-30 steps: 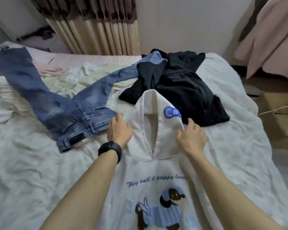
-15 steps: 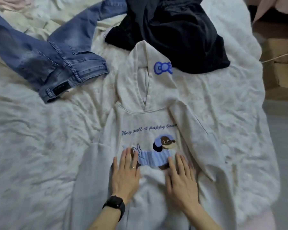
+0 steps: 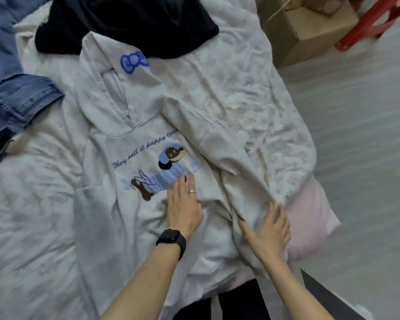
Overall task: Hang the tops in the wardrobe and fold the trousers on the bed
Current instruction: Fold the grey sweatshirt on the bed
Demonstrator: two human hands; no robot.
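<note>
- Right hand [image 3: 267,229] has slid off the front of the hoodie [image 3: 116,139] onto its sleeve [image 3: 222,153] at the bed's edge, with its fingers spread on the cloth.
- Left hand [image 3: 184,206] presses flat beside the dog print, fingers straight and close together.
- Hoodie lies face up on the bed [image 3: 32,215].
- Jeans [image 3: 16,100] lie to its left, and a black garment [image 3: 125,19] lies at its hood.

Home bedroom, rumpled white bed [image 3: 252,93] strewn with clothes, cardboard box [image 3: 310,26] on floor
</note>
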